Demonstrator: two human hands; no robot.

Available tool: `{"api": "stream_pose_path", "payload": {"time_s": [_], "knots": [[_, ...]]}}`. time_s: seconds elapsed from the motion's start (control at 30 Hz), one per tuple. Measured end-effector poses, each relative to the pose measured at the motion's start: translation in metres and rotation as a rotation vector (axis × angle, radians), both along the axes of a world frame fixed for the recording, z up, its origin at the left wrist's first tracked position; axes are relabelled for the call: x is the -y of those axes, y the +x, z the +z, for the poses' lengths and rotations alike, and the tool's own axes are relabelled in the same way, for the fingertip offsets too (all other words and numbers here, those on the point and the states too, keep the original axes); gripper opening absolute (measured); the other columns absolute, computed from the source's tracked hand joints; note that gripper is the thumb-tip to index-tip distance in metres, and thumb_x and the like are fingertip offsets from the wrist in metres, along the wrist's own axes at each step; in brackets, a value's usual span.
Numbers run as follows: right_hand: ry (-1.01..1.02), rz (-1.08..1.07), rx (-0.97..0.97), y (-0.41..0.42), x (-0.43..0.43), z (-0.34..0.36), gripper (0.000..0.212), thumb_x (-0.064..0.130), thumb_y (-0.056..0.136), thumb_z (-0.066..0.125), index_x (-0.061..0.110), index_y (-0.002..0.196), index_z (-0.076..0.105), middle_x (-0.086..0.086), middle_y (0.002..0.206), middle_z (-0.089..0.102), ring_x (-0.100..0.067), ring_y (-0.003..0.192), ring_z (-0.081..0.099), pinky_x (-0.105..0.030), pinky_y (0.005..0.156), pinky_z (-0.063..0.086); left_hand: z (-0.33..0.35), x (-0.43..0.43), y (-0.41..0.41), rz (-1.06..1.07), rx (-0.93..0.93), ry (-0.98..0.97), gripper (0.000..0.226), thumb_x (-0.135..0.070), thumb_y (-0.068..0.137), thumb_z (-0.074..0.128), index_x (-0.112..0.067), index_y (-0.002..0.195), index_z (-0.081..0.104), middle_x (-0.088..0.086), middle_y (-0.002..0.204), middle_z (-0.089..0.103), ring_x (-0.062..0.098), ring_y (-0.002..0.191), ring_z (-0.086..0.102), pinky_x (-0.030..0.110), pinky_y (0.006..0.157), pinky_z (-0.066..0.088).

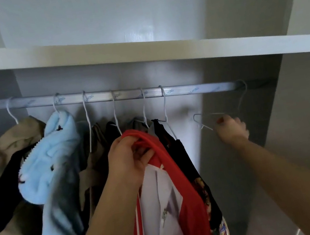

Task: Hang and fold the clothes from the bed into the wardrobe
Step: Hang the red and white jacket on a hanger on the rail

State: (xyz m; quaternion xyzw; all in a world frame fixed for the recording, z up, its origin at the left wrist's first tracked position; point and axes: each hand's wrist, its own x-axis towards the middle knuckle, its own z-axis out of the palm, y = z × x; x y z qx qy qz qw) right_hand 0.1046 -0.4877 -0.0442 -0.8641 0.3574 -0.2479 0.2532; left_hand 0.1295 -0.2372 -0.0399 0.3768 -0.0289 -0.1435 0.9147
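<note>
Your left hand [129,155] grips the red collar of a red-and-white garment [164,198], held up before the hung clothes. Your right hand [231,127] curls round an empty thin wire hanger [204,122] hooked on the silver metal rail [105,96], well right of a fluffy light-blue garment [52,152], beneath the white wardrobe shelf [138,54].

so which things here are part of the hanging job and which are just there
In the job: left hand gripping the red and white top; right hand holding the empty hanger; rail.
Just there: blue fleece; beige coat; black top; shelf.
</note>
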Motion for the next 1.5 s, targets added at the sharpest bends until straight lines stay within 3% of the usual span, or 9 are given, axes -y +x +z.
{"api": "stream_pose_path", "payload": {"time_s": [0.23, 0.5, 0.63, 0.77, 0.87, 0.97, 1.07, 1.3, 1.5], "knots": [[-0.098, -0.098, -0.192, 0.023, 0.041, 0.014, 0.046, 0.021, 0.088, 0.050, 0.003, 0.131, 0.044, -0.024, 0.136, 0.034, -0.040, 0.126, 0.033, -0.040, 0.105, 0.030, 0.001, 0.008, 0.014, -0.009, -0.123, 0.021, 0.014, -0.003, 0.090, 0.049, -0.006, 0.078, 0.056, 0.007, 0.061, 0.057, 0.019, 0.063, 0.057, 0.024, 0.041, 0.052], [-0.014, -0.062, -0.296, 0.046, 0.071, 0.010, 0.040, 0.032, 0.090, 0.054, 0.009, 0.122, 0.056, -0.020, 0.125, 0.051, -0.037, 0.113, 0.049, -0.044, 0.099, 0.040, 0.001, 0.008, 0.023, -0.042, -0.115, 0.056, 0.006, -0.002, 0.089, 0.050, -0.002, 0.091, 0.055, 0.009, 0.058, 0.058, 0.016, 0.046, 0.061, 0.024, 0.040, 0.051], [-0.014, 0.014, -0.128, 0.054, 0.060, 0.009, 0.025, 0.002, 0.090, 0.050, -0.005, 0.111, 0.061, -0.029, 0.119, 0.057, -0.041, 0.112, 0.053, -0.042, 0.093, 0.044, 0.000, 0.008, 0.027, -0.044, -0.109, 0.057, 0.012, -0.002, 0.089, 0.048, -0.002, 0.081, 0.057, 0.007, 0.050, 0.059, 0.015, 0.044, 0.060, 0.024, 0.041, 0.052], [-0.029, 0.148, 0.049, 0.064, 0.035, -0.001, 0.038, -0.013, 0.082, 0.044, 0.005, 0.109, 0.064, -0.020, 0.118, 0.061, -0.034, 0.111, 0.055, -0.035, 0.090, 0.045, 0.001, 0.008, 0.026, -0.032, -0.121, 0.044, 0.021, -0.003, 0.090, 0.047, -0.002, 0.071, 0.056, 0.005, 0.044, 0.057, 0.012, 0.039, 0.059, 0.024, 0.040, 0.052], [0.108, 0.301, 0.202, 0.072, 0.009, -0.006, 0.042, -0.019, 0.078, 0.037, 0.003, 0.101, 0.065, -0.015, 0.110, 0.061, -0.018, 0.078, 0.061, -0.016, 0.057, 0.053, 0.000, 0.005, 0.022, -0.016, -0.116, 0.033, 0.023, -0.003, 0.090, 0.046, -0.004, 0.069, 0.056, 0.004, 0.042, 0.057, 0.011, 0.037, 0.058, 0.023, 0.040, 0.052], [0.217, 0.386, 0.313, 0.074, -0.015, -0.005, 0.039, -0.016, 0.081, 0.032, 0.007, 0.094, 0.061, -0.007, 0.100, 0.053, -0.006, 0.046, 0.056, -0.011, 0.033, 0.035, 0.000, -0.001, 0.017, 0.003, -0.122, 0.021, 0.024, -0.003, 0.091, 0.046, -0.003, 0.069, 0.055, 0.004, 0.042, 0.057, 0.012, 0.038, 0.059, 0.024, 0.039, 0.051], [0.272, 0.416, 0.374, 0.070, -0.032, 0.000, 0.036, -0.014, 0.083, 0.031, 0.013, 0.085, 0.055, -0.002, 0.101, 0.050, -0.016, 0.052, 0.057, -0.013, 0.033, 0.034, -0.002, -0.010, 0.013, 0.042, -0.130, 0.024, 0.023, -0.003, 0.091, 0.047, -0.004, 0.069, 0.055, 0.006, 0.048, 0.057, 0.016, 0.047, 0.061, 0.023, 0.038, 0.050], [0.388, 0.366, 0.543, 0.034, -0.070, -0.004, 0.038, -0.016, 0.081, 0.032, 0.020, 0.074, 0.040, -0.005, 0.100, 0.059, -0.016, 0.049, 0.051, -0.011, 0.034, 0.031, -0.019, -0.031, -0.004, 0.046, -0.175, 0.044, 0.021, 0.004, 0.085, 0.047, -0.004, 0.068, 0.056, 0.010, 0.065, 0.056, 0.021, 0.066, 0.056, 0.027, 0.042, 0.053], [0.489, 0.240, 0.575, -0.028, -0.101, -0.034, 0.030, -0.011, 0.085, 0.044, 0.014, 0.100, 0.038, 0.000, 0.079, 0.056, 0.000, 0.031, 0.046, -0.013, 0.034, 0.035, -0.039, -0.058, -0.034, 0.008, -0.245, 0.150, 0.022, 0.005, 0.082, 0.041, -0.007, 0.069, 0.054, 0.006, 0.056, 0.058, 0.017, 0.051, 0.058, 0.023, 0.044, 0.051]]}}
